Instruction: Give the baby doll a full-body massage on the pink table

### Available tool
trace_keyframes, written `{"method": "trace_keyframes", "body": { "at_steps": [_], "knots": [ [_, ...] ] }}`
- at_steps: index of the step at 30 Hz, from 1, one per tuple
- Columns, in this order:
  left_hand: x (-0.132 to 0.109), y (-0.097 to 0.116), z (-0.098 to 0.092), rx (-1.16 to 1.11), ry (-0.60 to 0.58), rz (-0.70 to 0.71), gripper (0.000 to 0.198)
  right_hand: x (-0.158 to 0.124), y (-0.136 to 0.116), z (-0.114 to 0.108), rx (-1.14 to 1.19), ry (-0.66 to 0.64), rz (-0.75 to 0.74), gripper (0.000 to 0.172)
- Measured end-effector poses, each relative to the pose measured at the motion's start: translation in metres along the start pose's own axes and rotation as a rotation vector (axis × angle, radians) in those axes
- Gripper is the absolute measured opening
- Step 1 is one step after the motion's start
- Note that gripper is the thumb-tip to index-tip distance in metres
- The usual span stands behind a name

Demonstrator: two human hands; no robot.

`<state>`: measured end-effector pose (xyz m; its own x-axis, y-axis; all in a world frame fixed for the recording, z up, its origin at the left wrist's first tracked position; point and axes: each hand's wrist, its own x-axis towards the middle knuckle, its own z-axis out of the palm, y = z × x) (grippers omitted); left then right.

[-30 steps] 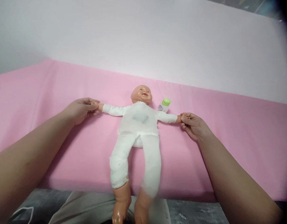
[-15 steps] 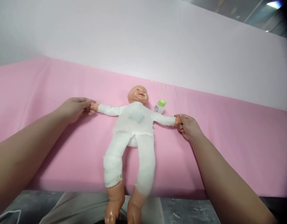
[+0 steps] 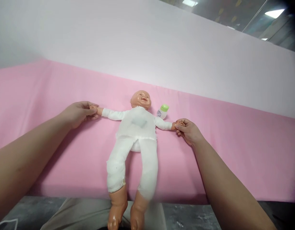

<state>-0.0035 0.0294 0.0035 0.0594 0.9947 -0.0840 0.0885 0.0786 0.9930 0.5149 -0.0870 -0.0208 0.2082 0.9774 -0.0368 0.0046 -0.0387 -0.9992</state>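
Observation:
A baby doll (image 3: 137, 126) with a white cloth body lies on its back, head away from me, its arms stretched out sideways. At the left, my left hand (image 3: 81, 113) is closed round one of the doll's hands. My right hand (image 3: 188, 131) pinches the doll's other hand between thumb and fingers. The doll's plastic feet (image 3: 117, 207) hang past the near edge, above my lap. Beside its shoulder, close to my right hand, lies a small white bottle (image 3: 163, 112) with a green cap, tilted on the cloth.
Under the doll is a padded surface with a pink cover (image 3: 234, 147). A white wall (image 3: 114, 38) rises behind it, with a glass panel (image 3: 234, 16) at the upper right. My trouser legs (image 3: 77, 214) and a dark floor (image 3: 186, 217) show below the near edge.
My right hand has moved inward a little with the doll's hand, and that doll arm is now slightly bent. The left hand keeps its hold. The view has shifted slightly.

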Motion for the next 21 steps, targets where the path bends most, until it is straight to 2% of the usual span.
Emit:
{"method": "trace_keyframes", "body": {
  "at_steps": [4, 7, 13, 17, 19, 21],
  "knots": [
    [-0.005, 0.004, 0.003, 0.149, 0.057, 0.016, 0.023, 0.001, 0.002, 0.003, -0.114, 0.038, -0.015, 0.044],
    [-0.008, 0.008, 0.009, 0.180, 0.114, 0.006, 0.027, 0.003, 0.005, 0.003, -0.167, 0.107, -0.028, 0.044],
    [0.000, 0.001, 0.010, 0.144, 0.171, -0.040, 0.025, 0.009, 0.009, 0.004, -0.056, 0.168, 0.015, 0.043],
    [0.002, -0.003, 0.004, 0.037, 0.161, -0.020, 0.035, 0.003, 0.001, 0.006, 0.029, 0.078, 0.018, 0.045],
    [-0.002, 0.000, 0.005, -0.066, 0.119, 0.006, 0.048, -0.003, -0.005, 0.010, 0.142, -0.004, 0.015, 0.052],
    [-0.008, 0.005, 0.011, -0.143, 0.058, 0.038, 0.052, -0.008, -0.010, 0.015, 0.261, -0.067, 0.014, 0.057]
  ]
}}
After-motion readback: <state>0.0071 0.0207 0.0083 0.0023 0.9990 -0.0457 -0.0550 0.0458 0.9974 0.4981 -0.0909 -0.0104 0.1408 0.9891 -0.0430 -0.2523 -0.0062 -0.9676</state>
